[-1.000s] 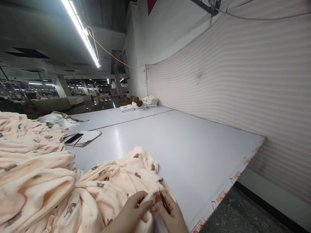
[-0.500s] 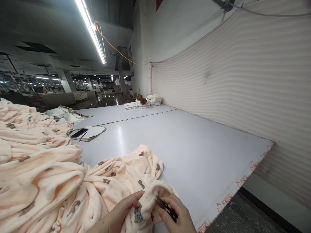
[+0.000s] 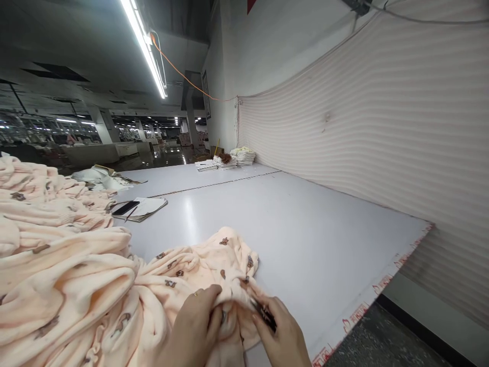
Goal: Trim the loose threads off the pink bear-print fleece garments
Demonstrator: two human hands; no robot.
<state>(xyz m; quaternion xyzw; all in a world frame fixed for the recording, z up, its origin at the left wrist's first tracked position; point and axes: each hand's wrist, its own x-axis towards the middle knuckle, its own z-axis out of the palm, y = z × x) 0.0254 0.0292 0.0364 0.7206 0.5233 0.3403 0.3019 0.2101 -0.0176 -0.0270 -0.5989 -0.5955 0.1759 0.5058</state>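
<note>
Pale peach plush fabric with small brown bear prints lies bunched at the near edge of the table. My left hand is closed on a fold of it, thumb on top. In my right hand is a small dark pair of thread snips, with its tip against the fabric just right of my left hand. The blades are blurred, so whether they are apart cannot be made out. A ring shows on a left finger.
A large heap of the same plush fabric fills the left side. On the pale table lie a pad of papers with a black phone. White stacks stand at the far end. A striped cloth hangs along the right.
My left hand has turned over and shifted its hold up on the fabric fold. The raised loop of fabric has flattened. My right hand, with the snips, has moved slightly.
</note>
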